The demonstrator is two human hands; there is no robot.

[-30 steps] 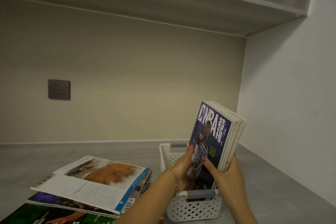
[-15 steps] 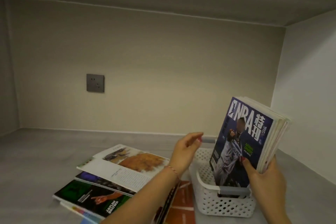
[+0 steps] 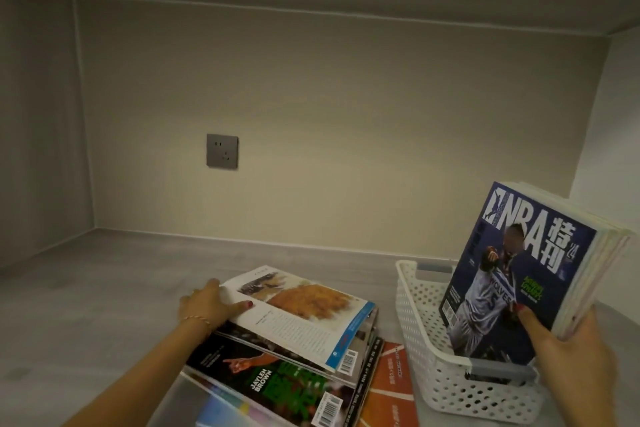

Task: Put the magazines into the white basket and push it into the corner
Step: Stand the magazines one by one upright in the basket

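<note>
A white perforated basket (image 3: 427, 347) stands on the grey surface at the lower right. Several magazines stand upright in it, the front one a blue NBA magazine (image 3: 519, 263). My right hand (image 3: 568, 354) grips this bundle at its lower right edge, thumb on the cover. To the left lies a loose stack of magazines (image 3: 277, 367); the top magazine (image 3: 304, 312) has a white cover with a food picture. My left hand (image 3: 207, 305) holds the far left edge of that top magazine, thumb on its cover, fingers under the edge.
A grey wall socket (image 3: 222, 150) sits on the beige back wall. Side walls close the niche at the left and right, with a shelf overhead. The right corner (image 3: 575, 198) lies behind the basket.
My left hand left the basket, moved left and down, and took hold of the top magazine of the stack. The view swung left. My right hand still holds the upright bundle.
</note>
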